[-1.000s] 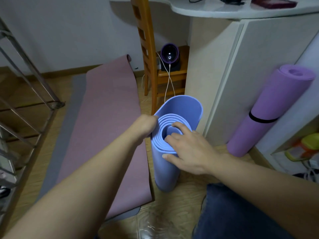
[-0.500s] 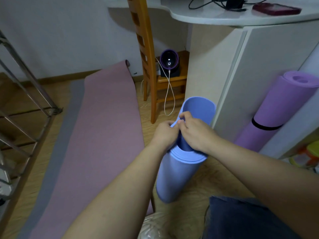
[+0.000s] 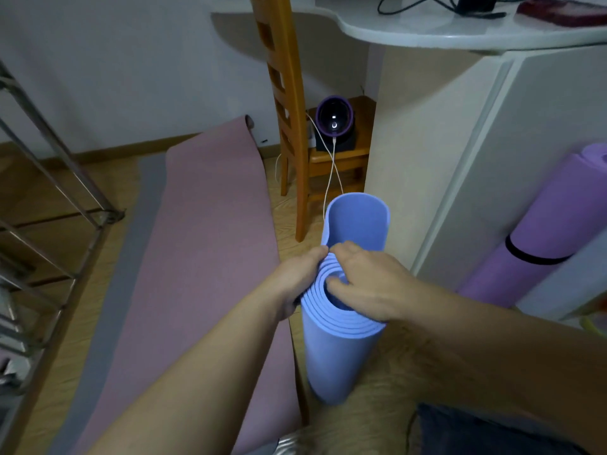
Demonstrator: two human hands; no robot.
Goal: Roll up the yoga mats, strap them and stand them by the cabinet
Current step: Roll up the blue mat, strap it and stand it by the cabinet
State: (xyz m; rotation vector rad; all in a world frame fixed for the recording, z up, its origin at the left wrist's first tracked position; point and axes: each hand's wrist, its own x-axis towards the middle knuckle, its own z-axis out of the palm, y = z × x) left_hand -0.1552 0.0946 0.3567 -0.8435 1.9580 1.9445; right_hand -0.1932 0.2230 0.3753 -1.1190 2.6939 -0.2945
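A blue yoga mat [image 3: 338, 359] stands upright on the floor as a roll, with its outer flap sticking up higher than the coiled layers. My left hand [image 3: 297, 274] grips the roll's top edge from the left side. My right hand [image 3: 364, 285] lies over the top of the coil, its fingers curled into the centre hole and round the inner layers. A purple rolled mat [image 3: 538, 231] with a black strap leans against the white cabinet [image 3: 460, 152] at the right. A pink mat [image 3: 203, 244] lies flat and unrolled on a grey mat [image 3: 124, 274] at the left.
A wooden chair [image 3: 289, 113] stands behind the blue roll, with a dark round device [image 3: 334, 119] and white cable on its seat. A metal rack [image 3: 46, 231] fills the left edge. A white desk top [image 3: 443, 24] overhangs the cabinet.
The coiled layers show again at the roll's top. My right hand has shifted from pinching the flap edge to lying over the coil, fingers in the centre. The view moved slightly.
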